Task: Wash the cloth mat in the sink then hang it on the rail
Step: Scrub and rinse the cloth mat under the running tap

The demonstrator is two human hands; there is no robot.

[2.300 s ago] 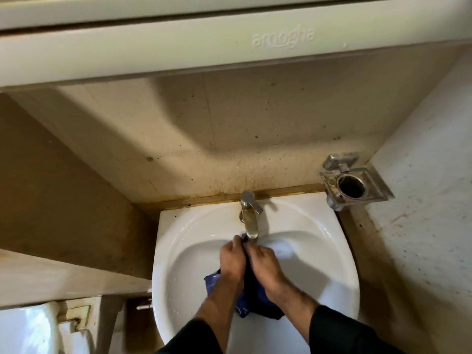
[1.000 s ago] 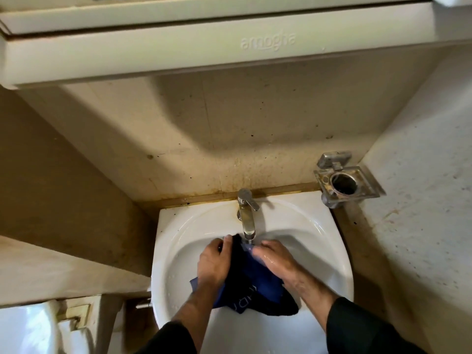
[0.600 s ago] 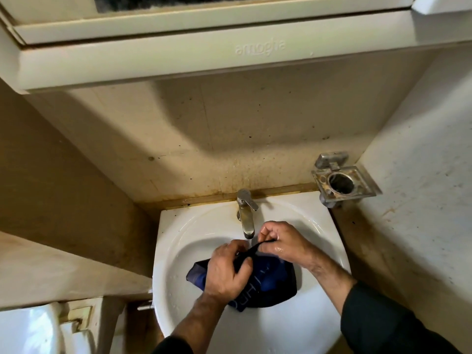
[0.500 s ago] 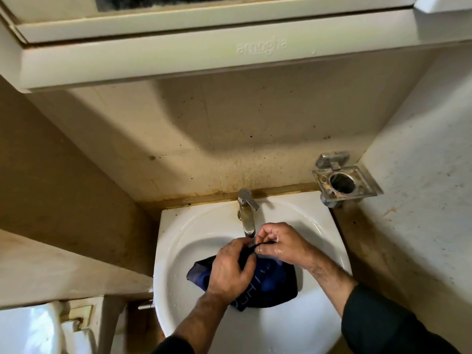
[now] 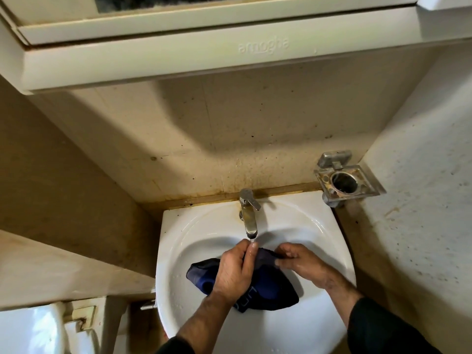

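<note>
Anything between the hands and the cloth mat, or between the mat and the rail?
Nothing stands between them: the left hand and right hand both grip the cloth mat in the sink, under the tap. No rail shows in this view, so that path cannot be judged.

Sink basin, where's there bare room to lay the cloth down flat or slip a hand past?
Bare white bowl lies near the front rim of the sink, below the blue cloth mat. The back ledge right of the tap is also bare. Under the spout it is crowded: left hand and right hand hold the mat there.
</note>
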